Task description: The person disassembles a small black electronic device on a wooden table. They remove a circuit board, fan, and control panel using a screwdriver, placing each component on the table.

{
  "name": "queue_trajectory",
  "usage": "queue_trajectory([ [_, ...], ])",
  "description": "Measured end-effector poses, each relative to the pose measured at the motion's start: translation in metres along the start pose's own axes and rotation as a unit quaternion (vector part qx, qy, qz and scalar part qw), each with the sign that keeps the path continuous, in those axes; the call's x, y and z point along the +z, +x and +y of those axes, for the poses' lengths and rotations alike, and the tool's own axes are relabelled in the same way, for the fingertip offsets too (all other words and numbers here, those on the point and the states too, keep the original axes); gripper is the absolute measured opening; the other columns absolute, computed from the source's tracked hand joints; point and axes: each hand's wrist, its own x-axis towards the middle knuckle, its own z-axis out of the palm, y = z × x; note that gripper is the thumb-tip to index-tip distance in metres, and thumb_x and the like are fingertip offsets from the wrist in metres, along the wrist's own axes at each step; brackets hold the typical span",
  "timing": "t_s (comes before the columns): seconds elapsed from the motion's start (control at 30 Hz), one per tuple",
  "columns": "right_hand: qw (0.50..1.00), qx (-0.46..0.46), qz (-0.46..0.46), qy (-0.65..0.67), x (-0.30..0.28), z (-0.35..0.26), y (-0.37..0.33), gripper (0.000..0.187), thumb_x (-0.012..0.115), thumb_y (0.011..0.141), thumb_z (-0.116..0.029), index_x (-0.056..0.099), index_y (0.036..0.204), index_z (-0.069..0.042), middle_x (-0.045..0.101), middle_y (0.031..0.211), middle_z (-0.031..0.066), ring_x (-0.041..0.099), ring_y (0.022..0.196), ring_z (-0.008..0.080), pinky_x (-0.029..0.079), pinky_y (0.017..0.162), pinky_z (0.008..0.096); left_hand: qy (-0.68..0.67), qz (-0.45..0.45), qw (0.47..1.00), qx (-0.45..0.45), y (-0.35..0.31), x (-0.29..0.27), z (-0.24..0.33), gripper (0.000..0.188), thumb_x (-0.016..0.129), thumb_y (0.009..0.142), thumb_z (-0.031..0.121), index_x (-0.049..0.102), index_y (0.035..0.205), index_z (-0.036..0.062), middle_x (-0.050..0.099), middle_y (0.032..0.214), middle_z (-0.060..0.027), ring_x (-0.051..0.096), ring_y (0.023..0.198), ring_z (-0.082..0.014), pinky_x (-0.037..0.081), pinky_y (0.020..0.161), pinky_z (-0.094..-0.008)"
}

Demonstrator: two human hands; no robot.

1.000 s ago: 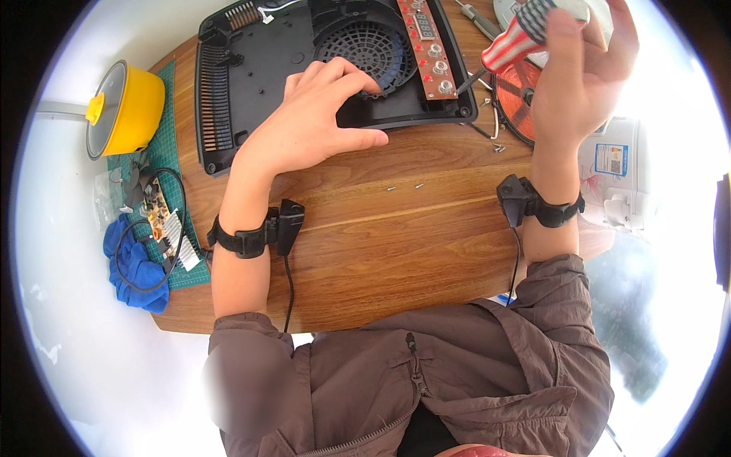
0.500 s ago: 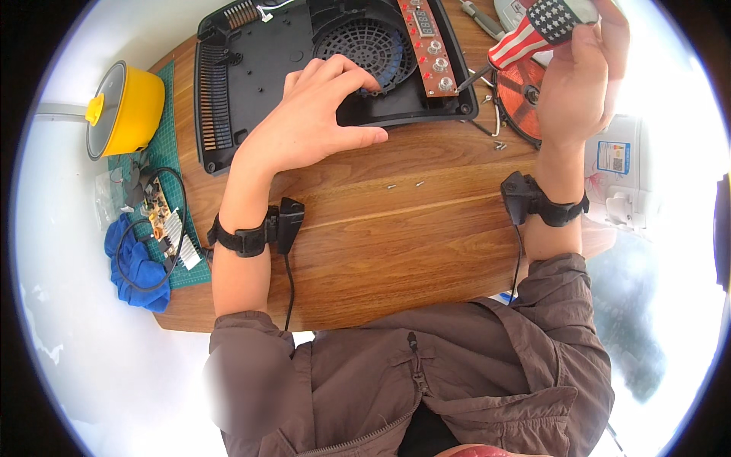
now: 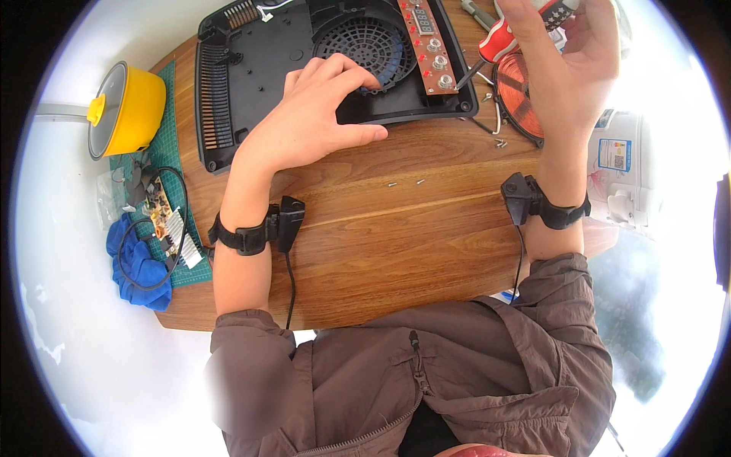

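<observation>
A black plastic housing (image 3: pixel 266 110) lies at the far side of the table, its inside facing up. My left hand (image 3: pixel 304 126) rests over it, fingers apart and curled toward the round vent grille (image 3: pixel 362 49), thumb stretched out past the near edge. My right hand (image 3: pixel 571 87) holds a screwdriver (image 3: pixel 499 42) with a red, white and dark star-patterned handle. Its shaft slants down to the near right corner of a long red circuit board (image 3: pixel 426 57) with a small display and round buttons. Whether a screw sits under the tip cannot be made out.
Two small screws (image 3: pixel 392 183) lie mid-table; several more (image 3: pixel 500 143) lie near a copper coil disc (image 3: pixel 518 99). On the left are a yellow pot (image 3: pixel 137 110), a green cutting mat (image 3: pixel 194 274), a circuit board with heatsink (image 3: pixel 179 236) and a blue cloth (image 3: pixel 137 259).
My right hand has turned, rolling the screwdriver's handle and shifting it slightly, while the tip stays at the circuit board's corner. My left hand has kept its place.
</observation>
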Motion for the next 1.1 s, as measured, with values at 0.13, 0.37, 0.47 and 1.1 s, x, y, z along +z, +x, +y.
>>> queue_trajectory([
  [0.13,0.994,0.012,0.107,0.032,0.026,-0.009,-0.003,0.046,0.058,0.099,-0.005,0.047,0.144,0.0,0.062,0.112,0.009,0.06,0.099,0.0126,0.052,0.085,0.0242,0.0,-0.004,1.0,-0.001,0.001,0.001,-0.001,0.053,0.078,0.085,0.044,0.065,0.124,0.0119,0.056,0.121,-0.0044,0.049,0.12,-0.0269,0.03,0.112,-0.041],
  [0.37,0.994,0.016,-0.013,0.104,-0.001,0.003,-0.001,0.051,0.053,0.094,0.004,0.045,0.145,0.001,0.062,0.112,0.0104,0.062,0.103,0.0152,0.053,0.087,0.0253,0.001,0.003,1.0,0.003,0.0,0.0,0.0,0.053,0.078,0.085,0.044,0.065,0.124,0.0119,0.057,0.121,-0.0046,0.049,0.119,-0.0269,0.03,0.112,-0.0407],
  [0.47,0.987,0.034,0.046,0.149,0.009,0.002,-0.002,0.054,0.062,0.094,-0.001,0.045,0.145,0.001,0.062,0.111,0.0085,0.062,0.1,0.0136,0.053,0.085,0.0247,0.002,0.003,1.0,0.006,0.0,0.001,-0.001,0.054,0.078,0.085,0.045,0.065,0.125,0.0121,0.057,0.121,-0.0046,0.049,0.119,-0.0269,0.03,0.112,-0.0407],
  [1.1,0.992,-0.015,0.042,0.116,0.017,0.002,-0.004,0.068,0.065,0.092,0.005,0.036,0.153,-0.001,0.06,0.12,0.0123,0.063,0.102,0.0141,0.055,0.092,0.0283,0.001,0.004,1.0,0.003,0.0,0.002,-0.001,0.054,0.079,0.084,0.045,0.065,0.124,0.0116,0.057,0.122,-0.0044,0.049,0.119,-0.0264,0.031,0.11,-0.04],
])
